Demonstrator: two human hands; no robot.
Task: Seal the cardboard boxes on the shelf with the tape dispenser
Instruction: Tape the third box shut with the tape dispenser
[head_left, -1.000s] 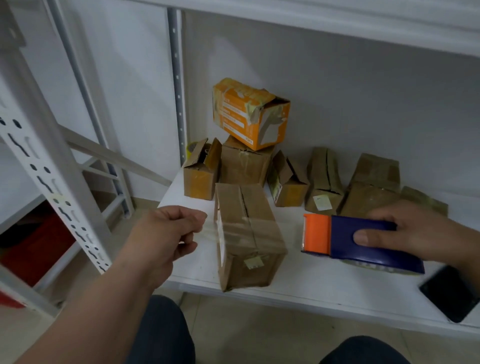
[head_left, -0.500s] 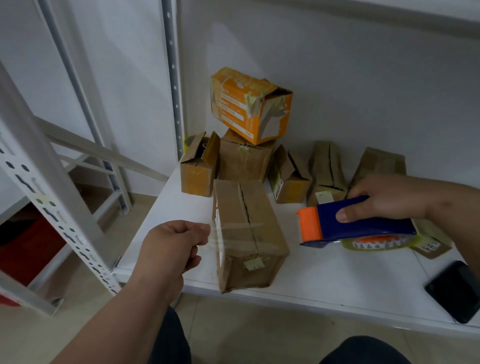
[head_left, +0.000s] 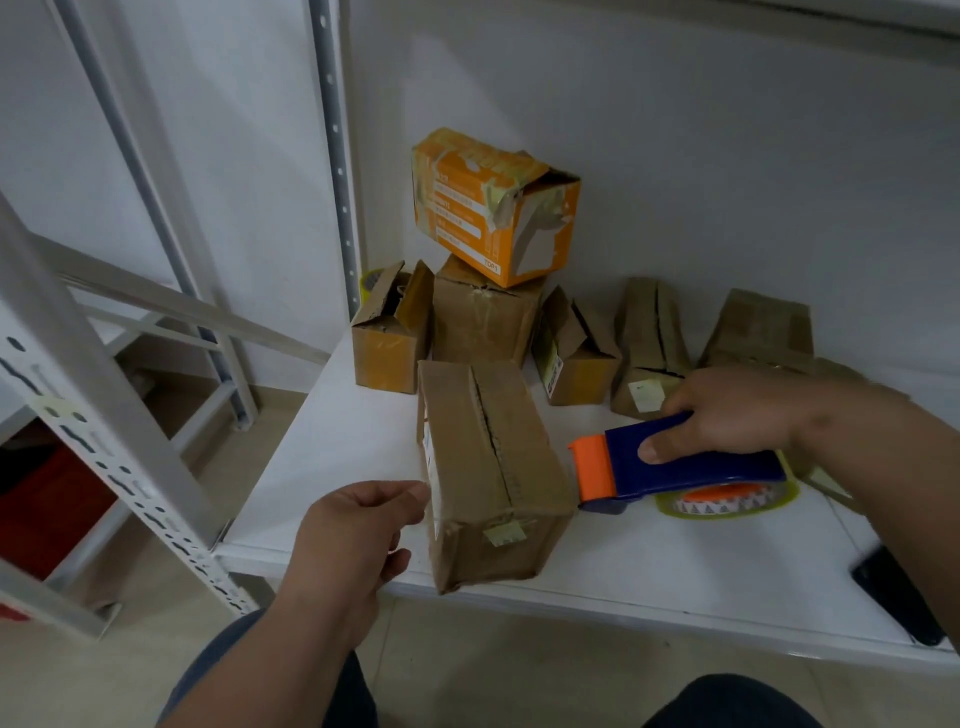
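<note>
brown cardboard box (head_left: 491, 467), front of white shelf (head_left: 332, 447), top seam open; blue-and-orange tape dispenser (head_left: 675, 462) held in the grip of the right hand (head_left: 737, 415), its orange end touching the box's right top edge, while the left hand (head_left: 358, 525) is pinched shut on what looks like the clear tape's free end at the box's left side. risk: the strip, barely visible, appears to run across rather than along the seam, so the flaps may stay unsealed; slack could wrinkle it or stick it to itself. risk: the box sits at the shelf's lip and nothing pins it, so a hard pull may drag it off.
</note>
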